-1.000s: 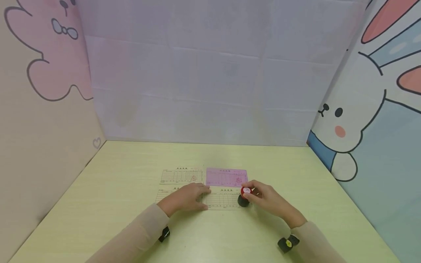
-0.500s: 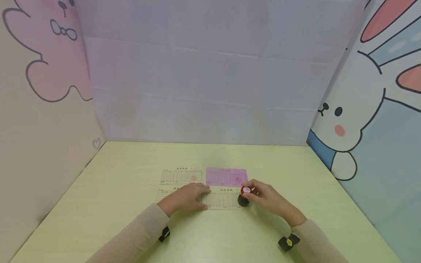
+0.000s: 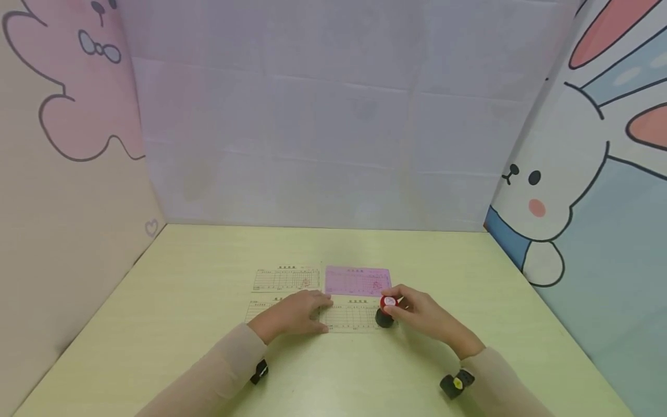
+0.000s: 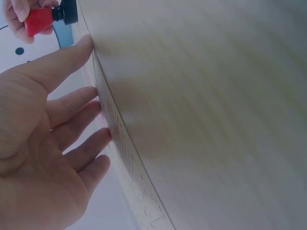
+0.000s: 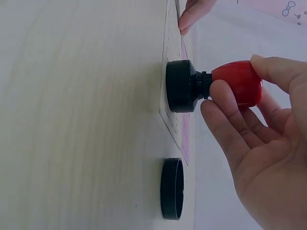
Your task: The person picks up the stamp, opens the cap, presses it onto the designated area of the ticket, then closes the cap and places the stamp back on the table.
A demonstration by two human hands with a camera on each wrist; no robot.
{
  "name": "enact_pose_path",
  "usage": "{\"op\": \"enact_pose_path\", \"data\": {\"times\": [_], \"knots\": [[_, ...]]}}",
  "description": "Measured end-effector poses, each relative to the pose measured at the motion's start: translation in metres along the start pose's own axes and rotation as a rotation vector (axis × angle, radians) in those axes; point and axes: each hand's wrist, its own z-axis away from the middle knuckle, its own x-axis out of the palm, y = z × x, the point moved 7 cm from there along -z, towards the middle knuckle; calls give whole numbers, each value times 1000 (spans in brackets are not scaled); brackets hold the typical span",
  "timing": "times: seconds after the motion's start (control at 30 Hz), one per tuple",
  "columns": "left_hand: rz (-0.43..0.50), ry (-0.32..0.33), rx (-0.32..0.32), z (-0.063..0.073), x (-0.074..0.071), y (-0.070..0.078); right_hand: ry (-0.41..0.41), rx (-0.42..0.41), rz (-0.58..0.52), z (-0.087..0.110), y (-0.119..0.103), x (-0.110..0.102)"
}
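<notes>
My right hand (image 3: 423,313) grips the red handle of a rubber stamp (image 5: 235,84). The stamp stands upright with its round black base (image 5: 180,86) against the right end of the near-right white paper form (image 3: 354,317). With fingers spread, my left hand (image 3: 293,313) rests its fingertips on the forms' inner edges. Under that hand lies another white form (image 3: 255,311), partly covered. Behind them are a third white form (image 3: 286,280) and a pink form (image 3: 356,280), each bearing a red stamp mark near its right end.
A black round cap (image 5: 171,189) lies on the table (image 3: 208,370) beside the forms in the right wrist view; my right hand hides it from the head view. Walls with cartoon drawings and a pale sheet (image 3: 333,116) enclose the table's sides and back.
</notes>
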Motion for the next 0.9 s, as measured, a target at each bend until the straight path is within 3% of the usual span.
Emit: {"op": "enact_pose_path", "data": {"times": [0.37, 0.6, 0.9], "knots": [[-3, -9, -13, -1, 1, -2, 5, 36, -54, 0, 3, -2], [-2, -8, -1, -1, 1, -1, -20, 18, -109, 0, 9, -2], [-5, -6, -1, -1, 0, 0, -5, 15, -74, -1, 9, -5]]}}
